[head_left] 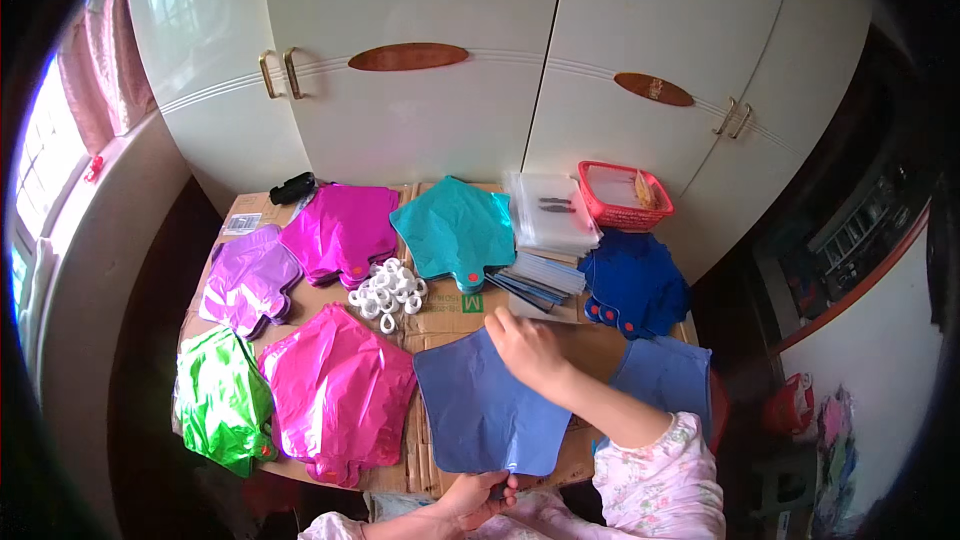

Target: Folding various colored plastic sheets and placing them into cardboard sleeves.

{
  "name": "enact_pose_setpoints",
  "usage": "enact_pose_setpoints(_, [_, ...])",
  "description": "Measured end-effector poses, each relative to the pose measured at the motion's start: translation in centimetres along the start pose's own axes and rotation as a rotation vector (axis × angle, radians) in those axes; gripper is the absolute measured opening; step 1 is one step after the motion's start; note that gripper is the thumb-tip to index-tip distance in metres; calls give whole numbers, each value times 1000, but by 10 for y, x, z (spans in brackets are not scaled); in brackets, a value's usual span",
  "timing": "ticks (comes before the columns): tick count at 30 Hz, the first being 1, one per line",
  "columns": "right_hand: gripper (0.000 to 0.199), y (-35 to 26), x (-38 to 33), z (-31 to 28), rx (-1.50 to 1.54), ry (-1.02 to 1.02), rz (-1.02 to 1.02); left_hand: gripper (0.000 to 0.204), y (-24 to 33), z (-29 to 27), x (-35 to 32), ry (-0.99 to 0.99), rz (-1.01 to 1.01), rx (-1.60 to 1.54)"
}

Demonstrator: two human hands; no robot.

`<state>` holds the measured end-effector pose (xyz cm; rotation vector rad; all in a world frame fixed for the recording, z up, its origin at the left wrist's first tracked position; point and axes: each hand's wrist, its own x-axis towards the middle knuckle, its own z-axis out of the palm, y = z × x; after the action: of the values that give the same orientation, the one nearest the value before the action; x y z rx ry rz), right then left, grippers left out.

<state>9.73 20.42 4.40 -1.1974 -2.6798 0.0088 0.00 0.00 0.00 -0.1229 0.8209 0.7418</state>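
A flat blue foil balloon (pixel 485 405) lies spread over the table's near edge, in front of me. My left hand (pixel 475 500) is closed at its lower edge, the fingers wrapped round its narrow end, with something small and dark between them. My right hand (pixel 525 345) reaches across from the right, its fingers bent and pinched on the balloon's upper edge. Beneath my right forearm, another blue foil sheet (pixel 665 375) lies partly covered. To the left is a pink foil balloon stack (pixel 340 380).
Cardboard (pixel 435 330) covers the table. Around lie green (pixel 222 395), lilac (pixel 250 275), magenta (pixel 345 230), teal (pixel 455 230) and dark blue (pixel 640 280) foil stacks. White rings (pixel 385 292), clear bags (pixel 550 225), a strip stack (pixel 540 278) and a red basket (pixel 625 215) stand behind.
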Motion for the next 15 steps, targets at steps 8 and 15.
enact_pose_setpoints(8, [35, -27, -59, 17, 312, 107, -115, 14, 9, 18, -4, 81, -16, 5])
enact_pose_setpoints(15, [46, -22, -63, 33, 240, 127, -120, 16, 8, 10, -2, 29, -34, 56])
